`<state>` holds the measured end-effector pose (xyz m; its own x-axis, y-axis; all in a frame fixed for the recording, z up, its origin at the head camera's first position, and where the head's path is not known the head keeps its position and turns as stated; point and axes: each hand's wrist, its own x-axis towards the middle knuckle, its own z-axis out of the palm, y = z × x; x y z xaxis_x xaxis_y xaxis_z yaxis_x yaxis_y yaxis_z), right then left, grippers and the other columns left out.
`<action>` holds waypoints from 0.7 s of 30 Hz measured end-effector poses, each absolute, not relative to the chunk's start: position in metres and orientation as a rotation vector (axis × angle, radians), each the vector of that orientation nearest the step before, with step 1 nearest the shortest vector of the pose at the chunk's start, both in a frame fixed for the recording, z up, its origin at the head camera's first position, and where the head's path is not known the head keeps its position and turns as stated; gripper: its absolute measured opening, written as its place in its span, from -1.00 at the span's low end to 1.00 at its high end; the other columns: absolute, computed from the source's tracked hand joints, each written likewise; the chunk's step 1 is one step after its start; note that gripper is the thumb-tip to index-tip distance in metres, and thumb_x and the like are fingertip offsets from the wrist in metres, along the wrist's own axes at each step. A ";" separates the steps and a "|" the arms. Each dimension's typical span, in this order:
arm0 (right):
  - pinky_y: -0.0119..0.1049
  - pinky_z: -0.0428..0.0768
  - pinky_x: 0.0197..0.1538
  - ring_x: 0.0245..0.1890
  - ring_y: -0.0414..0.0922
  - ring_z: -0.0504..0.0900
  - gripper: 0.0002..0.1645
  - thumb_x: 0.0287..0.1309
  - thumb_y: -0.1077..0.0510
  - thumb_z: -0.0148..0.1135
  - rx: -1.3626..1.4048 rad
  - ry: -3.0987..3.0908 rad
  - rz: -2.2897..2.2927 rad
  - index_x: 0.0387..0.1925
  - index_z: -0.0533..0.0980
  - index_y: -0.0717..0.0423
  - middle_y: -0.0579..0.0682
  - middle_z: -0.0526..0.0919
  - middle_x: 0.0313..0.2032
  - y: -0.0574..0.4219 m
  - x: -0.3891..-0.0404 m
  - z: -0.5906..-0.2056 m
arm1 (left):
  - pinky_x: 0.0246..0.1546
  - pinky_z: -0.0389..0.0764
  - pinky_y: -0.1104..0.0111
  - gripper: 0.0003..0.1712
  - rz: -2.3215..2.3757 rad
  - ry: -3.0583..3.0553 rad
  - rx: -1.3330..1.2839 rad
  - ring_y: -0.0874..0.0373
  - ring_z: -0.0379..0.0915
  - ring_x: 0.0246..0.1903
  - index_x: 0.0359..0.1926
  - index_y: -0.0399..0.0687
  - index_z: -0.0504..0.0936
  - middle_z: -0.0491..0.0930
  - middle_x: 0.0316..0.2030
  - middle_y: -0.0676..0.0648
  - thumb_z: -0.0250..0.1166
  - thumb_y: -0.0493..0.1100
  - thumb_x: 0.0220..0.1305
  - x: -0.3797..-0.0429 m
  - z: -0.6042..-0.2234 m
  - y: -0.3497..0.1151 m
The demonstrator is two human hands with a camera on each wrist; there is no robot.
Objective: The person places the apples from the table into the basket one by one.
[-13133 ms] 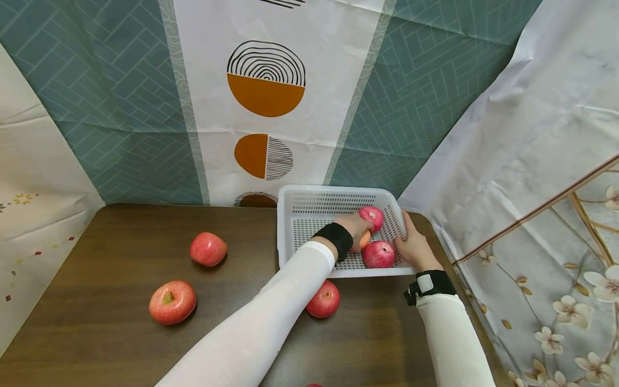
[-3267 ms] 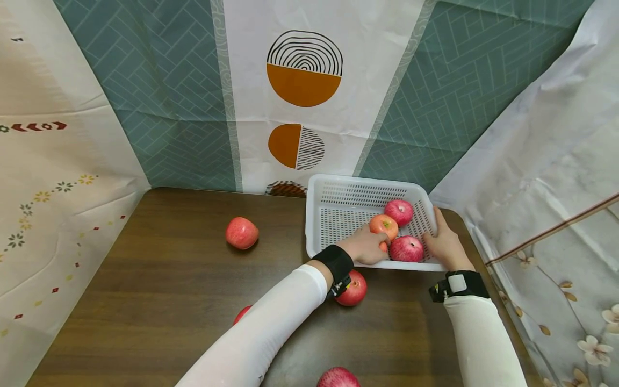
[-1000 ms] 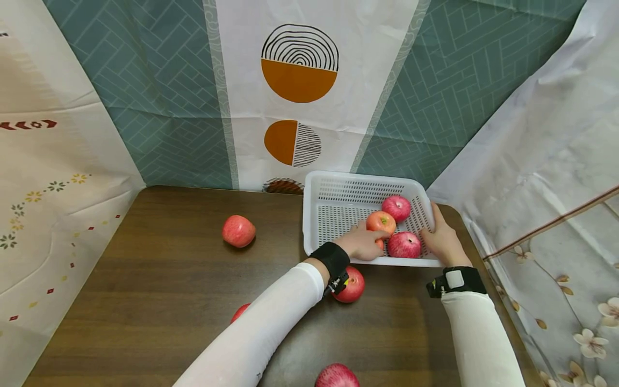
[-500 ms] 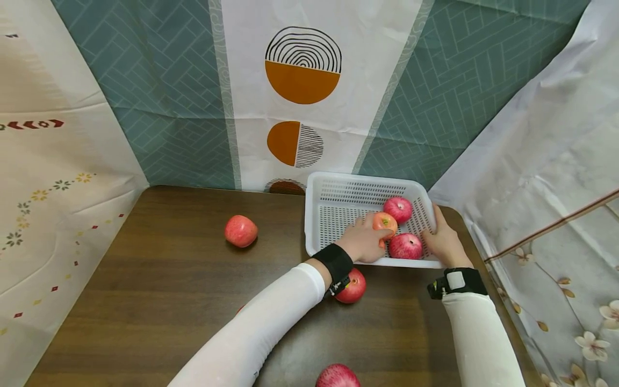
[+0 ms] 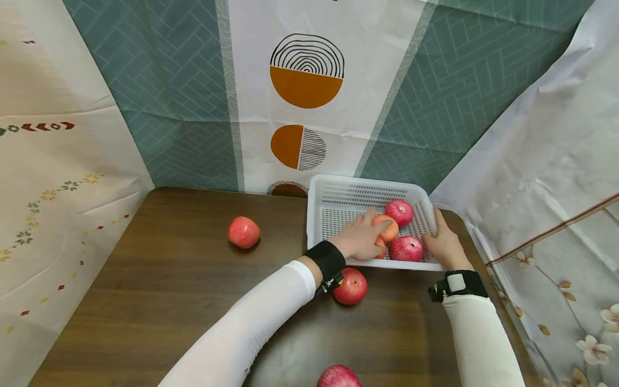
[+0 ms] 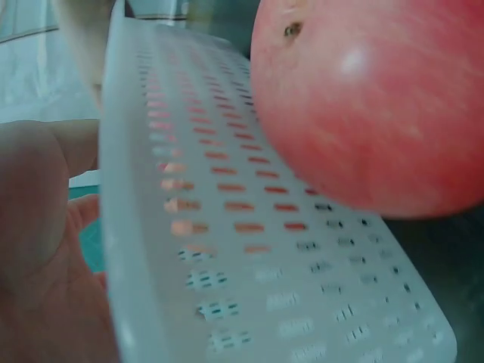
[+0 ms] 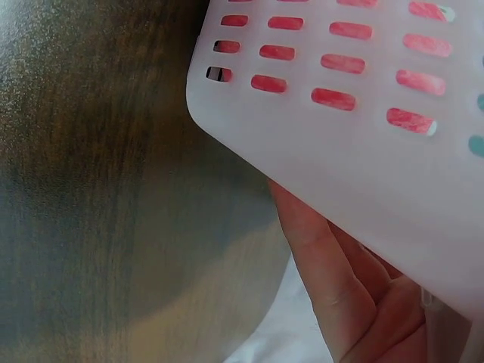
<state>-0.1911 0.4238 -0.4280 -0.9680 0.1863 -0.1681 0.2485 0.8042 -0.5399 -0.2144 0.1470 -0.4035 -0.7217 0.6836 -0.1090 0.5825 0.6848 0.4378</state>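
The white perforated basket (image 5: 333,180) holds several apples, among them a red apple (image 5: 399,213), an orange-red apple (image 5: 389,231) and a darker red apple (image 5: 407,249). Inside it my left hand (image 5: 359,241) lies with fingers spread, one across the top of the orange-red apple. Its thumb touches another orange-red apple (image 5: 381,249), partly hidden under the hand. My right hand (image 5: 447,247) grips the basket's right side. From the right wrist, fingers of that hand (image 7: 325,280) show beneath the basket wall (image 7: 355,166). The left wrist view has the left hand (image 6: 45,249) behind the perforated wall (image 6: 249,272).
On the brown table (image 5: 159,279) stand a red apple (image 5: 244,232) at the left, another red apple (image 5: 351,287) just in front of the basket, and a third red apple (image 5: 339,377) at the near edge. Patterned cloth (image 5: 309,161) hangs behind, with flowered cloth (image 5: 556,242) at the right.
My left hand has drawn back slightly left and spread its fingers, uncovering more of the lower orange-red apple. A red sliver of apple behind my left forearm is now hidden. My right hand keeps its grip.
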 end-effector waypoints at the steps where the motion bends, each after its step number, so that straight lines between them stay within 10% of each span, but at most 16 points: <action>1: 0.49 0.50 0.15 0.16 0.50 0.54 0.02 0.57 0.10 0.00 0.349 2.878 -0.889 0.73 -0.38 -0.02 0.62 0.37 0.33 0.423 -0.191 -0.428 | 0.46 0.31 -0.05 -0.20 0.566 2.629 1.014 -0.15 0.01 0.60 0.70 0.30 0.17 -0.15 0.69 -0.16 0.21 0.08 0.55 -0.215 -0.403 0.143; 21: 0.51 0.48 0.14 0.16 0.52 0.53 0.03 0.55 0.10 0.02 0.340 2.890 -0.849 0.73 -0.36 0.04 0.64 0.36 0.31 0.423 -0.190 -0.427 | 0.45 0.30 -0.17 -0.11 0.818 2.617 1.055 -0.26 0.02 0.56 0.71 0.20 0.12 -0.23 0.67 -0.24 0.32 0.06 0.53 -0.224 -0.392 0.033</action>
<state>-0.1904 0.4230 -0.4267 -0.9688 0.1825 -0.1677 0.2442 0.8185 -0.5200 -0.2236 0.0327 -0.3923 -0.7239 0.6897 0.0175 0.5770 0.5912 0.5635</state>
